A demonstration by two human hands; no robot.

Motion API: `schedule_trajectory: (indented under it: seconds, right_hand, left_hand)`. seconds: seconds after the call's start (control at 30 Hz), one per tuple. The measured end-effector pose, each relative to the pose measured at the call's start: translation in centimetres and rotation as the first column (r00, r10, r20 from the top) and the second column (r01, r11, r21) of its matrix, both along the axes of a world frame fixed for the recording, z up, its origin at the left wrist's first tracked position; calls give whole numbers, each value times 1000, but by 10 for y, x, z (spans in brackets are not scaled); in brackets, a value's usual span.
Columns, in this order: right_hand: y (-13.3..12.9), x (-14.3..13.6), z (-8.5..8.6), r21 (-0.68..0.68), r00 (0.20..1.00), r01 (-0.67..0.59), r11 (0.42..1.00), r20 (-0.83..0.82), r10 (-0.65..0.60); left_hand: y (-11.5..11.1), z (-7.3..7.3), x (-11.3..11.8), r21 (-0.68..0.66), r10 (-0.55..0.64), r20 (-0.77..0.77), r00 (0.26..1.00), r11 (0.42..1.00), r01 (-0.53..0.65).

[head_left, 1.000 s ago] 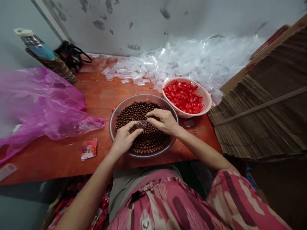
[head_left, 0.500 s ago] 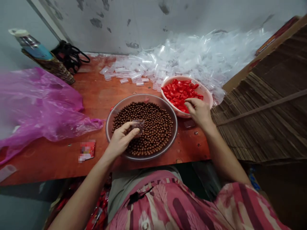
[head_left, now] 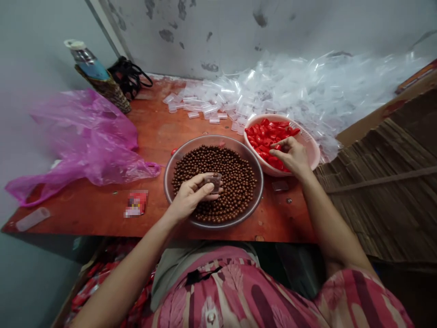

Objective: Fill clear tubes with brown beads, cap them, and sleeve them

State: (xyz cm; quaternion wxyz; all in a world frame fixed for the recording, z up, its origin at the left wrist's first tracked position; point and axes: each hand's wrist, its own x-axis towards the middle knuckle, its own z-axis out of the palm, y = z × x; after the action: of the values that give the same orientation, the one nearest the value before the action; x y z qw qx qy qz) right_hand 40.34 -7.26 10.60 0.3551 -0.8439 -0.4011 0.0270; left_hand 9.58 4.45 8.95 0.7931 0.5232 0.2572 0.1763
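My left hand [head_left: 195,193] grips a small clear plastic container [head_left: 213,181] between thumb and fingers, above a metal-rimmed bowl [head_left: 168,197] of glossy brown balls [head_left: 235,184]. Brown shows through the container's wall; whether balls are inside is hard to tell. Over at the pink plastic basket [head_left: 312,148], my right hand [head_left: 294,156] reaches in among many glossy red plastic pieces [head_left: 264,132]. Its thumb and forefinger pinch at one red piece [head_left: 277,147], partly hidden by the fingers.
Clear plastic containers [head_left: 290,86] lie heaped along the wall. Stacked cardboard [head_left: 385,182] borders the right side. On the left are a purple plastic bag [head_left: 92,132], a bottle [head_left: 89,64], a red packet [head_left: 137,203] and a clear tube [head_left: 33,219]. Another clear piece [head_left: 280,186] lies below the basket.
The view has shifted left, so everything sits further right. My left hand with the clear container is further over the brown balls. My right hand stays at the red pieces, its fingers rearranged.
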Motion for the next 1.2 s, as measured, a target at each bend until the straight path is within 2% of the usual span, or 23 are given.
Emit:
schedule_trajectory:
  seconds: [0.1, 0.17, 0.27, 0.37, 0.5, 0.57, 0.67, 0.73, 0.83, 0.93, 1.03, 1.2]
  right_hand:
    - [8, -41, 10, 87, 990, -138, 987, 19, 137]
    - [18, -75, 13, 73, 963, -271, 960, 30, 269]
    - [29, -120, 13, 35, 863, -501, 865, -53, 502]
    - [32, -140, 12, 38, 755, -641, 767, -149, 638]
    - [29, -136, 18, 53, 704, -669, 741, -272, 656]
    - [26, -131, 24, 71, 712, -643, 763, -314, 628]
    - [23, -131, 31, 133, 798, -553, 823, -198, 569]
    - [24, -135, 31, 141, 815, -568, 811, -38, 578]
    - [26, -141, 26, 48, 741, -662, 748, 196, 643]
    - [26, -144, 23, -33, 650, -705, 709, 370, 664]
    - [24, -146, 23, -85, 574, -732, 676, 458, 678]
    - [22, -150, 23, -124, 509, -753, 647, 512, 691]
  left_hand:
    - [-3, 3, 3, 46, -39, 10, 999, 998, 39]
    - [-4, 4, 4, 100, -47, 17, 999, 994, 45]
    - [-5, 0, 2, 196, -12, 28, 1000, 981, 7]
    - [-3, -5, -2, 291, 28, 39, 999, 956, -38]
    - [-1, -7, -6, 400, 53, 15, 998, 915, -55]
    - [-1, -6, -7, 461, 67, -10, 998, 886, -55]
    - [-2, -4, -6, 547, 85, -10, 996, 835, -66]
    - [-2, -3, -6, 608, 92, -5, 996, 791, -70]
    - [-3, -2, -8, 684, 109, 2, 994, 725, -81]
    - [-5, -1, -9, 743, 152, 17, 988, 660, -114]
    - [-8, -3, -10, 807, 201, 43, 979, 571, -153]
    - [-11, -11, -12, 895, 225, 91, 970, 409, -179]
